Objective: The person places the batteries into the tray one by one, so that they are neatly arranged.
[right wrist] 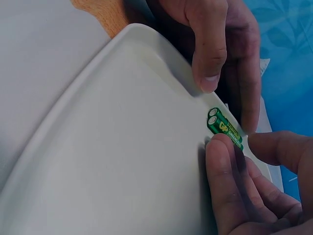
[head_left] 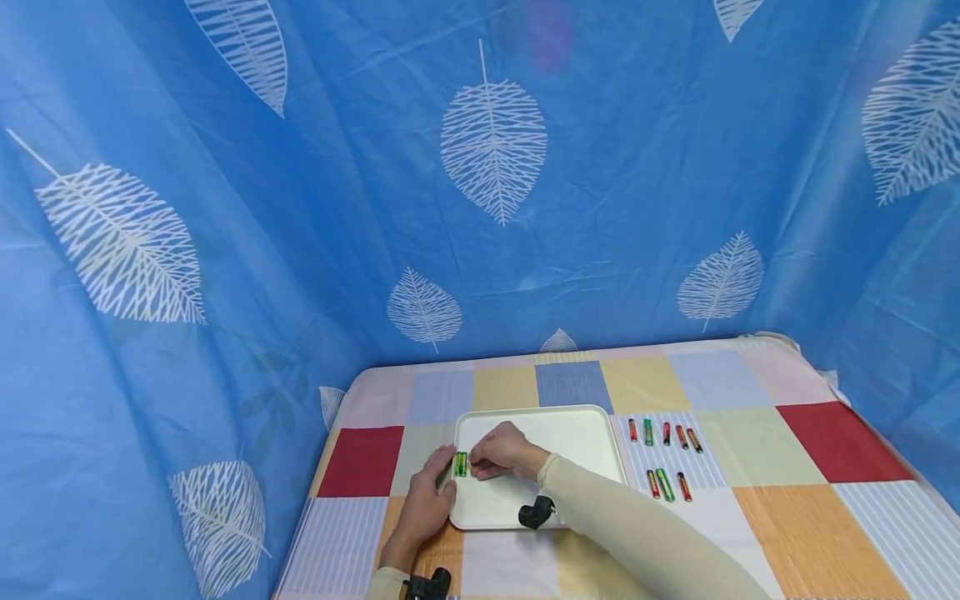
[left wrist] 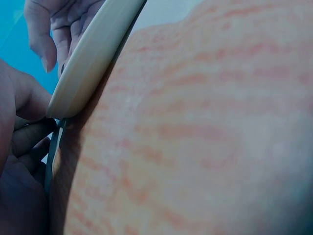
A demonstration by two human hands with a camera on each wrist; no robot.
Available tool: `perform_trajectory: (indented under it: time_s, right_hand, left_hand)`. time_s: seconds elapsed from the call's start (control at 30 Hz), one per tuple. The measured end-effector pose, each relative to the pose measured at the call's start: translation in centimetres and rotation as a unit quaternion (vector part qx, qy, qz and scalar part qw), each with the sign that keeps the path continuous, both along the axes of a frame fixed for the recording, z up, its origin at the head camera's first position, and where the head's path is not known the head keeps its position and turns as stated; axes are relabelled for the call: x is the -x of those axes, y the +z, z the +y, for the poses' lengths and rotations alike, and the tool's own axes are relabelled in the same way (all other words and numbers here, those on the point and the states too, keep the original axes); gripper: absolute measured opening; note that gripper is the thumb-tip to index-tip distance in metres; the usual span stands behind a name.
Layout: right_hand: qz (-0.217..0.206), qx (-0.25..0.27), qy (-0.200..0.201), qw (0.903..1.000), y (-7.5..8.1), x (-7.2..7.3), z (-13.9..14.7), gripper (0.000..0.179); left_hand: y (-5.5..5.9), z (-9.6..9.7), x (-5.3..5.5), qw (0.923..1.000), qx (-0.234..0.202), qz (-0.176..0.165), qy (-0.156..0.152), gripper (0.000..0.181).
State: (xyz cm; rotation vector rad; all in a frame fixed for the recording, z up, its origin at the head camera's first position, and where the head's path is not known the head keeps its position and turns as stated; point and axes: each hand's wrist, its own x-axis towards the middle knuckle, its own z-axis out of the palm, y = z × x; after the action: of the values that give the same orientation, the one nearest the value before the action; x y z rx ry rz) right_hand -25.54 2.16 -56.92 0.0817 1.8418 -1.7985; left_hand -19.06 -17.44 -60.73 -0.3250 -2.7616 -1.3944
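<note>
"GP" and "GREENCELL" on the side of one green battery [right wrist: 224, 128]

Tray [head_left: 555, 437] on tbl [head_left: 787, 529], 2 batts [head_left: 462, 464] inside (L edge), more batts [head_left: 648, 432] R.

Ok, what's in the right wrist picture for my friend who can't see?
Two green batteries lie side by side in a pale tray near its rim. The right hand is beside them, thumb partly hiding them; the left hand is at the rim.
</note>
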Motion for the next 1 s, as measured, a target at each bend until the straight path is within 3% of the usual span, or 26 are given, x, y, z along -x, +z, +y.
perform_trajectory:
  time_s: [0.6,1.0]
  right_hand:
    - [-0.025,0.032,0.025,0.9989,0.4,0.7,2.6,0.022]
    - [-0.043,0.013,0.050,0.9977,0.7,0.4,8.1,0.021]
  left_hand:
    - [-0.1,-0.2,-0.1,0.9999,0.007,0.009,0.000,0.058]
    - [-0.5,-0.1,0.0,0.9999,0.000,0.014,-0.005,0.058]
